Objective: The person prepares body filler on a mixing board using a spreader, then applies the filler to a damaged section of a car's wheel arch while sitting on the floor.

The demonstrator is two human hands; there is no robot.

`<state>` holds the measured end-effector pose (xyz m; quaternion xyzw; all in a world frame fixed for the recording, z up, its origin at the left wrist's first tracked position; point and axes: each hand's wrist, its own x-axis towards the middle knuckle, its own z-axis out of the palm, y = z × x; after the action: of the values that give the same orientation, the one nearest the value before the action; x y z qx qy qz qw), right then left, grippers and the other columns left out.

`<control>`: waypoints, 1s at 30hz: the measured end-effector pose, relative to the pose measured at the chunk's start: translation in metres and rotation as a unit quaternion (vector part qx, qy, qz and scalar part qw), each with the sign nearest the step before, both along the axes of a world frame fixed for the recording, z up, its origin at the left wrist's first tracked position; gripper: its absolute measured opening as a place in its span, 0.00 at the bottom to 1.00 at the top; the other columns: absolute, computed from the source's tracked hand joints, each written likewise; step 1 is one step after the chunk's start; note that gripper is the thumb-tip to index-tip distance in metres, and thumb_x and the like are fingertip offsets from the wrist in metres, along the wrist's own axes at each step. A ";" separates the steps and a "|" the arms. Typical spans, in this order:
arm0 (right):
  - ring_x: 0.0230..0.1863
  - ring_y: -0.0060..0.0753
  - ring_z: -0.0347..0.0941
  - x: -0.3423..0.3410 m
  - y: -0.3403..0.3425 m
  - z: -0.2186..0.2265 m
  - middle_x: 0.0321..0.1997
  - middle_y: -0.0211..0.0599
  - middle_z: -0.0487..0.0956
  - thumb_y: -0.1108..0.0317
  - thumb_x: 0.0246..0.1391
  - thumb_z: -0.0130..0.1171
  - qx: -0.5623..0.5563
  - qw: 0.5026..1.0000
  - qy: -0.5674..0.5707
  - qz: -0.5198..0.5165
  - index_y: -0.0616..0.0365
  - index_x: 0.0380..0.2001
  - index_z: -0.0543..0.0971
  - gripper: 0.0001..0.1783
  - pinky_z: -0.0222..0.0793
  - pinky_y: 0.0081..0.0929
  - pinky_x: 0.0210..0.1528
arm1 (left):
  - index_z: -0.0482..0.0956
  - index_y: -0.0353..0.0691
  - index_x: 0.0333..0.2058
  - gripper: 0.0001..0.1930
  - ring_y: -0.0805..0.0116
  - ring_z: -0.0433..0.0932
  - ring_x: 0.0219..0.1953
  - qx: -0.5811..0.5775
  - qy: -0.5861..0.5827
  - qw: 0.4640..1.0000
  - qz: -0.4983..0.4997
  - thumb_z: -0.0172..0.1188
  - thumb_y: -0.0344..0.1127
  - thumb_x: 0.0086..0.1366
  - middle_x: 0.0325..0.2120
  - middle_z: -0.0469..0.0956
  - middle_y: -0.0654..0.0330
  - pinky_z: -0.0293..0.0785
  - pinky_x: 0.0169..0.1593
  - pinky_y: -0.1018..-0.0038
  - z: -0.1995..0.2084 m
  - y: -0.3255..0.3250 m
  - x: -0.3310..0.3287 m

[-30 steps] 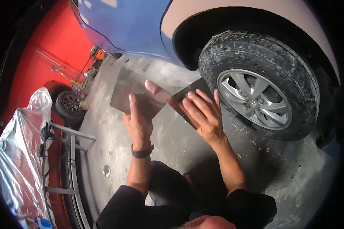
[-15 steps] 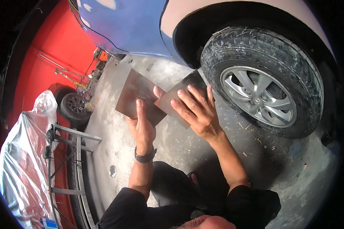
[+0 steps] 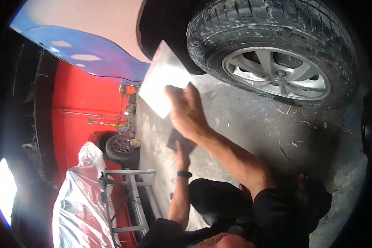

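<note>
My right hand (image 3: pixel 187 111) grips a thin, flat, square plate (image 3: pixel 159 84) that looks like a metal putty spreader. The plate shines brightly and is raised near the dark wheel arch and lower edge of the car body (image 3: pixel 99 25), apparently short of touching it. Lower down and partly hidden behind my right hand, my left hand (image 3: pixel 181 157) holds a second flat plate (image 3: pixel 187 144), dark grey, with the thumb on its face. The left fingers beneath that plate are hidden. Whether any paste lies on either plate I cannot tell.
A dusty tyre (image 3: pixel 268 29) with a silver rim (image 3: pixel 277 76) stands at the right. Plastic sheeting (image 3: pixel 80 198) and a grey metal stand (image 3: pixel 132 182) are at the lower left. Behind are a red wall (image 3: pixel 87 95) and another wheel (image 3: pixel 122 145). Debris lies on the concrete floor (image 3: pixel 293 128).
The two plates have come apart. My right hand has moved left and up with its plate, and my left hand has dropped lower. The view has shifted, bringing the car panel and tyre closer.
</note>
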<state>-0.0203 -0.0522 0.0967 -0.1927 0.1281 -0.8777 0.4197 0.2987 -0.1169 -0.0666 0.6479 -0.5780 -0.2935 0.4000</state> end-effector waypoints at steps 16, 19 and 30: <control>0.55 0.48 0.62 -0.003 -0.026 0.072 0.54 0.58 0.63 0.80 0.58 0.45 -0.069 0.991 -0.066 -0.097 0.71 0.61 0.54 0.28 0.58 0.36 0.58 | 0.74 0.30 0.52 0.24 0.67 0.76 0.42 0.162 0.017 0.974 -0.159 0.53 0.47 0.70 0.43 0.78 0.56 0.74 0.46 0.69 -0.040 -0.005 0.019; 0.57 0.53 0.64 -0.001 -0.015 0.082 0.56 0.60 0.64 0.82 0.56 0.46 -0.075 0.985 -0.053 -0.149 0.72 0.65 0.54 0.33 0.61 0.40 0.59 | 0.73 0.31 0.52 0.24 0.67 0.75 0.42 0.201 0.054 0.961 -0.183 0.52 0.48 0.71 0.43 0.77 0.57 0.74 0.46 0.69 -0.034 -0.001 0.004; 0.22 0.25 0.68 0.008 -0.046 0.076 0.26 0.37 0.73 0.73 0.61 0.48 0.007 0.986 -0.074 -0.151 0.68 0.42 0.67 0.09 0.64 0.28 0.22 | 0.72 0.33 0.54 0.24 0.68 0.74 0.42 0.192 0.101 0.963 -0.162 0.51 0.49 0.72 0.42 0.76 0.59 0.72 0.47 0.69 -0.042 -0.007 0.011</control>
<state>-0.0119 -0.0985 0.1728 -0.1028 0.1299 -0.9419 0.2921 0.3102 -0.1237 -0.1090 0.5769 -0.5646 -0.5240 0.2716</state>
